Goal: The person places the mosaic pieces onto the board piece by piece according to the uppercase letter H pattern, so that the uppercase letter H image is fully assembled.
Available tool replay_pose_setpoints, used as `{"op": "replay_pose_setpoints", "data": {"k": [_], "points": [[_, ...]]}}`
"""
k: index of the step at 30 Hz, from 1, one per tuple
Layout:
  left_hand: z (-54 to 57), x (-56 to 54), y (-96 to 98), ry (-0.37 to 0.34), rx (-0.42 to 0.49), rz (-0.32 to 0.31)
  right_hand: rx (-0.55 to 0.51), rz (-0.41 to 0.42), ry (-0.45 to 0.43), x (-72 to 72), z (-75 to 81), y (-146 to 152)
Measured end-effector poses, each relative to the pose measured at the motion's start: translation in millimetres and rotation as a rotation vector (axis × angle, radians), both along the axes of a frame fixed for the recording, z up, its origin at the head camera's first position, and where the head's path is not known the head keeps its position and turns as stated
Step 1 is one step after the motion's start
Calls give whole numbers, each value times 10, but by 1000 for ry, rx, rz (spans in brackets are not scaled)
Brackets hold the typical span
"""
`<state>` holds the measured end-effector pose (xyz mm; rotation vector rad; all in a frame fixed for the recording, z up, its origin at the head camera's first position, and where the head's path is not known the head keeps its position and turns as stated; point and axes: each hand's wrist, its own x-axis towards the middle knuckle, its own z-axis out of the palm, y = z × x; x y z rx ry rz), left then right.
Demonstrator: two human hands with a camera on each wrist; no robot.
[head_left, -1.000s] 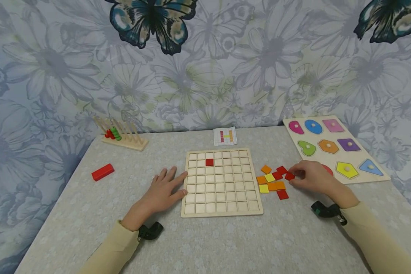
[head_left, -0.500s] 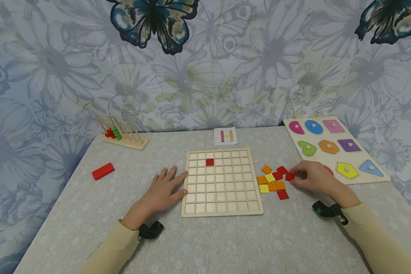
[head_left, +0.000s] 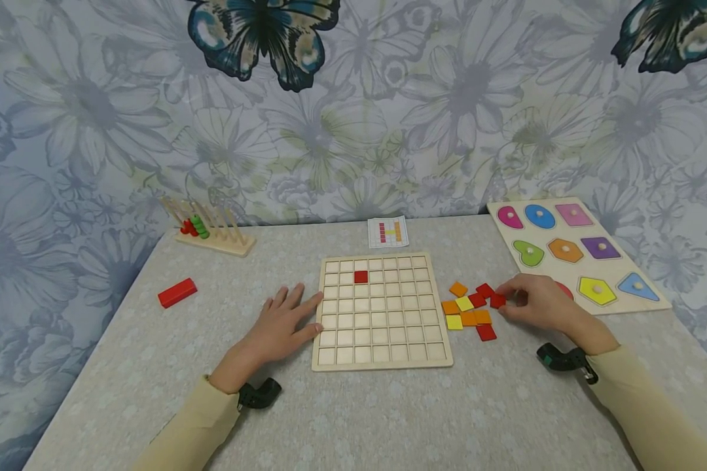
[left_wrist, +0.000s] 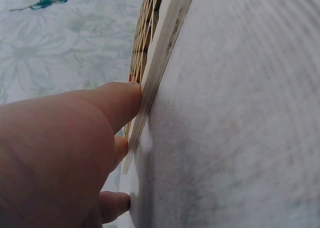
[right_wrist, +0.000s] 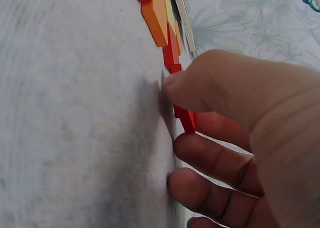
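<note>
Grey, mottled tabletop [head_left: 359,418] meets a flower-patterned wall [head_left: 353,144]. The left hand [head_left: 275,327] lies with fingers spread, touching the left edge of the wooden grid board [head_left: 378,321]; the right hand [head_left: 536,303], fingers bent, pinches a red tile [head_left: 497,300] at the edge of the loose tiles [head_left: 469,318], right of the board.

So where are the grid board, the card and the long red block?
Grid board [head_left: 379,305]: head view, bare middle cell.
Card [head_left: 388,232]: head view, printed middle.
Long red block [head_left: 177,292]: head view, its middle.

Probably a home play corner: flowered wallpaper [head_left: 353,131], a shape puzzle [head_left: 546,236], a peg rack [head_left: 219,246].
</note>
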<state>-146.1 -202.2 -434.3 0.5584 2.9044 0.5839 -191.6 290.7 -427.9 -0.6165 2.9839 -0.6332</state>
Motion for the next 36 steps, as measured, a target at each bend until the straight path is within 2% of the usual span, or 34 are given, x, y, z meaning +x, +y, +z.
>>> {"op": "replay_pose_setpoints", "data": {"k": [8, 15, 20, 28, 36], "points": [[-2, -9, -15, -8, -9, 12, 3, 4, -10, -21, 15, -10], [-4, -3, -30, -12, -9, 12, -20, 38, -3, -84, 137, -104], [-27, -5, -47, -17, -8, 2, -31, 86, -32, -176, 214, -279], [-43, -19, -30, -20, -3, 6, -48, 164, -74, -353, 253, -644], [-11, -11, -6, -21, 2, 8, -40, 227, -50, -478, 323, -1009]]}}
